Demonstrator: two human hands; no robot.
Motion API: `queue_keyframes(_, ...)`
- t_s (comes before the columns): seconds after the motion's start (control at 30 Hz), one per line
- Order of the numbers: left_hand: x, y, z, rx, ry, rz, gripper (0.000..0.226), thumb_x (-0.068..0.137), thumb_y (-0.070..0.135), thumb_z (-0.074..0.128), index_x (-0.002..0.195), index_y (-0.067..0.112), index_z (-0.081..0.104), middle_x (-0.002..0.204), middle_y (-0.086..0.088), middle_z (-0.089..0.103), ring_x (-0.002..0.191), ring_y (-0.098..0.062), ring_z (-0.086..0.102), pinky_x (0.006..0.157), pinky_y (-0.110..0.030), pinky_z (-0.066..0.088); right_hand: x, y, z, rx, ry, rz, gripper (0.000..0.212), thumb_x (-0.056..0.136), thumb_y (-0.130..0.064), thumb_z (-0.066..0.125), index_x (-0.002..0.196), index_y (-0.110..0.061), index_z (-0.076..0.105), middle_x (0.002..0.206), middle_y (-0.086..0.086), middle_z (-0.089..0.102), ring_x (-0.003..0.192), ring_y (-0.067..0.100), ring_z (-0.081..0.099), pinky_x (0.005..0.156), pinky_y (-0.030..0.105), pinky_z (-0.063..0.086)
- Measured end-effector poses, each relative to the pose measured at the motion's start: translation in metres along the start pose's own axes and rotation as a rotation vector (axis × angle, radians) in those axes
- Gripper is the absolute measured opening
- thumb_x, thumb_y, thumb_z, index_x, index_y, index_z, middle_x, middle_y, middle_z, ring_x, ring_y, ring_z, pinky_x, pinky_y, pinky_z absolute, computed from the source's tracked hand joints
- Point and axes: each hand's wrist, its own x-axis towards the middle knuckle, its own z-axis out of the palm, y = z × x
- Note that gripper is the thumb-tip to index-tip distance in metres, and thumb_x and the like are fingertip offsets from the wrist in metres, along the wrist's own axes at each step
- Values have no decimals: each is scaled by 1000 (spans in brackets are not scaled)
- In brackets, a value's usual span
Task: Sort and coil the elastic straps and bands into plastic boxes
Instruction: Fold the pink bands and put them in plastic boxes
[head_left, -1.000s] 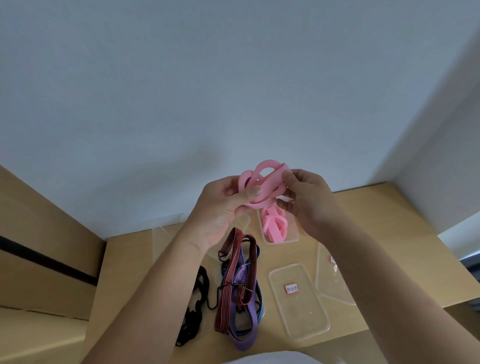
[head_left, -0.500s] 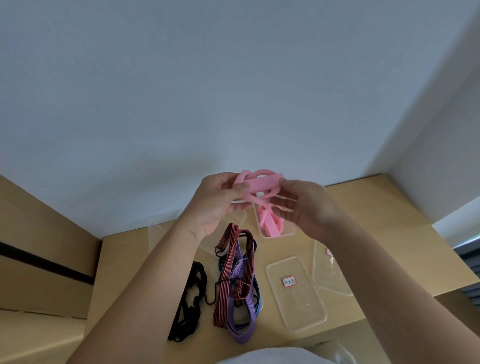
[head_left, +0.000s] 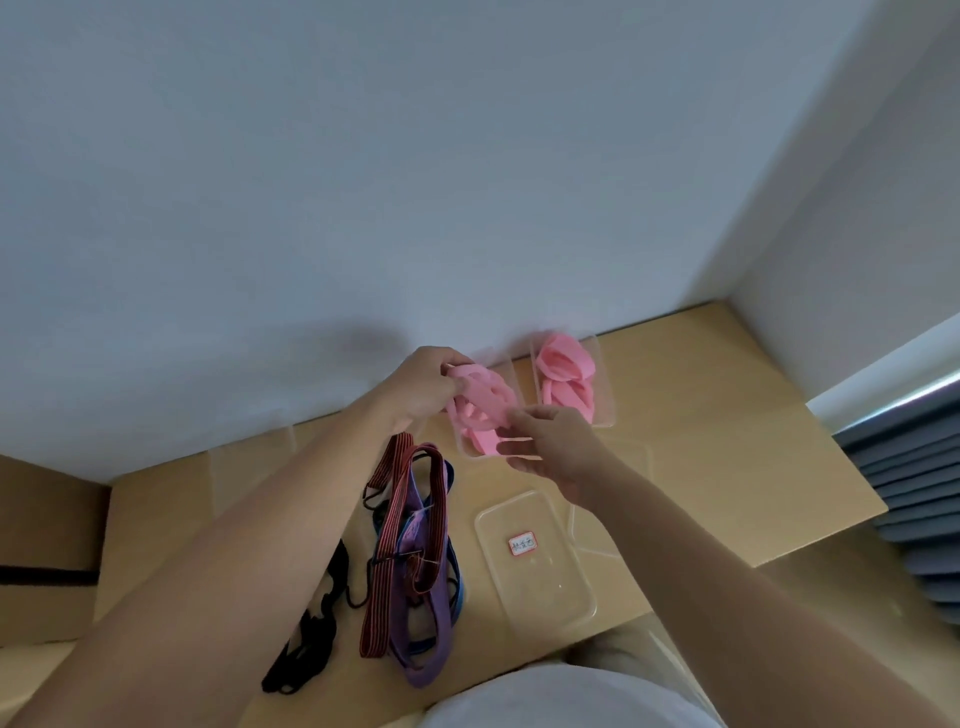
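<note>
A coiled pink elastic band (head_left: 482, 399) hangs just over a clear plastic box (head_left: 464, 451) at the back of the wooden table. My left hand (head_left: 420, 388) grips the coil's far left end. At its near right end, my right hand (head_left: 551, 448) pinches the coil between thumb and fingers. More pink band shows inside that box, under the coil. Just to the right, a second clear box (head_left: 605, 385) holds coiled pink bands (head_left: 565, 375).
A tangle of red-black striped straps (head_left: 385, 566), a purple band (head_left: 422, 656), blue bands (head_left: 457, 586) and a black cord (head_left: 310, 640) lies at front left. A clear lid with a red-edged label (head_left: 540, 582) lies at front centre, another lid (head_left: 597, 543) beside my right arm.
Both hands have come down and forward with the pink coil, from mid-air to just over the clear box. The coil looks flatter and tighter.
</note>
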Motion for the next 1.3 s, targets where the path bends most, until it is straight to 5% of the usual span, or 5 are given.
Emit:
queue_keyframes(0.3,76,-22,20,177,128,-82,20,90,10,74,108,4,69,101,-9,73,98,-28,70,80,-34,57,54,12,-14,-186,-27,99,29,99,-22,62,105,6,67,93,17,73,67,26,72,64,35,62)
queue_keyframes(0.57,75,-38,47,522,312,59,22,98,16,59,114,5,69,113,-11,63,104,-28,60,89,-35,46,71,29,-8,-1340,88,-869,50,87,-22,65,135,-10,57,135,9,59,121,29,55,96,43,47)
queue_keyframes(0.8,85,-44,70,986,19,91,34,106,10,43,132,0,62,133,-7,62,111,-16,64,81,-6,46,87,38,-2,-1695,-233,-594,64,103,-27,33,156,4,17,164,25,17,152,40,15,120,60,17)
queue_keyframes(0.93,87,-53,86,1150,52,-48,30,103,19,46,127,16,63,130,-4,64,125,-27,56,109,-39,32,87,35,1,-1778,-267,-518,61,104,-26,29,157,1,16,166,23,8,154,41,4,120,63,10)
queue_keyframes(1.3,79,-53,84,1202,-70,-103,53,101,30,53,150,16,37,152,-5,44,138,-30,41,107,-52,33,87,28,4,-1949,-338,-493,59,103,-27,27,158,-7,22,165,24,8,153,43,-9,118,68,-6)
